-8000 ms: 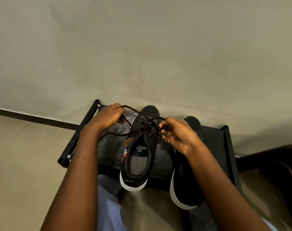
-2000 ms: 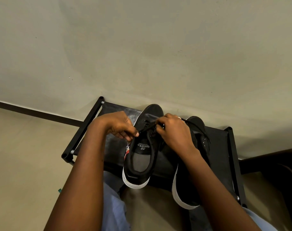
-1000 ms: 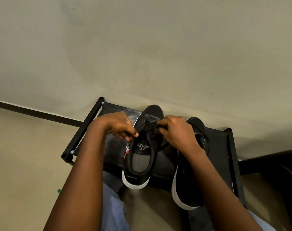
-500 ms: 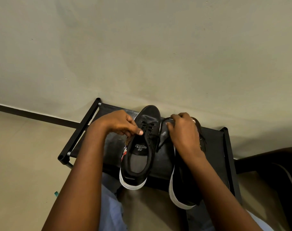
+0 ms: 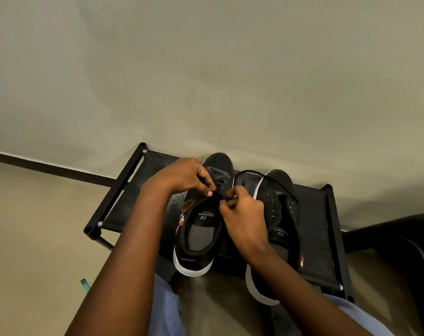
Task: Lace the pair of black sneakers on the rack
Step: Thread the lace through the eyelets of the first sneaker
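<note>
Both hands meet over the top of the left shoe (image 5: pixel 201 214). The left hand (image 5: pixel 184 177) has its fingers curled, with the thumb and first finger pinching the lace (image 5: pixel 257 172) at the shoe's top holes. The right hand (image 5: pixel 242 212) is curled too, and its fingertips pinch the same lace right beside the left hand's grip. This looks like the step of pushing the lace through a top hole of the left shoe, or pulling it snug. Next, the lace tip likely has to be fed into a small hole, which takes a careful, steady pinch. From the hands, the lace loops up and away over the rack (image 5: pixel 312 214) toward the right shoe (image 5: pixel 276 204), just beside the left shoe. That shoe shows open holes, so it seems not laced yet. Both shoes are black with white soles and sit on the rack.
</note>
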